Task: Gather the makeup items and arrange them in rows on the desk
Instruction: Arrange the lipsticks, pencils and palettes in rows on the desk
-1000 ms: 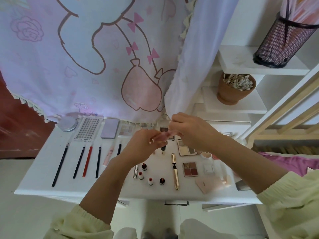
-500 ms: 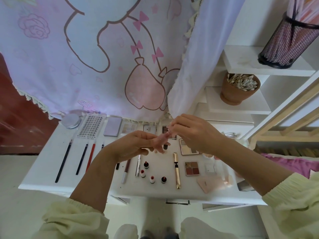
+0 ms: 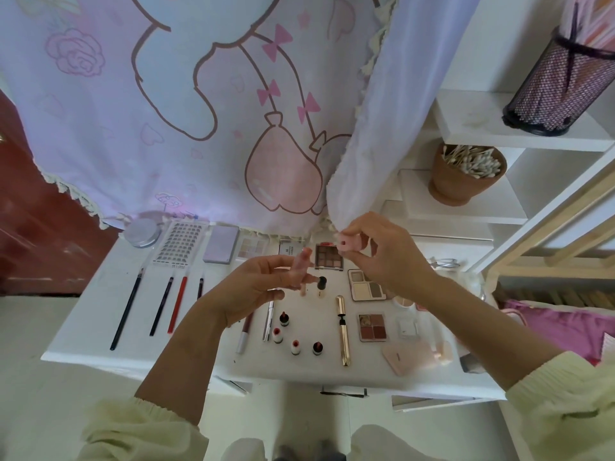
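Hands are raised over the middle of the white desk (image 3: pixel 96 327), forearms reaching in from the lower corners: the left hand (image 3: pixel 259 287) is turned palm up, and the right hand (image 3: pixel 386 257) arches above and to its right. Left fingers curl round the lower part of a pink tube (image 3: pixel 302 265), holding it roughly upright above the rows of makeup, while the right thumb and fingertips pinch a small pink cap (image 3: pixel 346 245) just apart from the tube's tip, its open end facing the camera. Blur softens the tube and the left fingers hide its base, so what product it is cannot be told.
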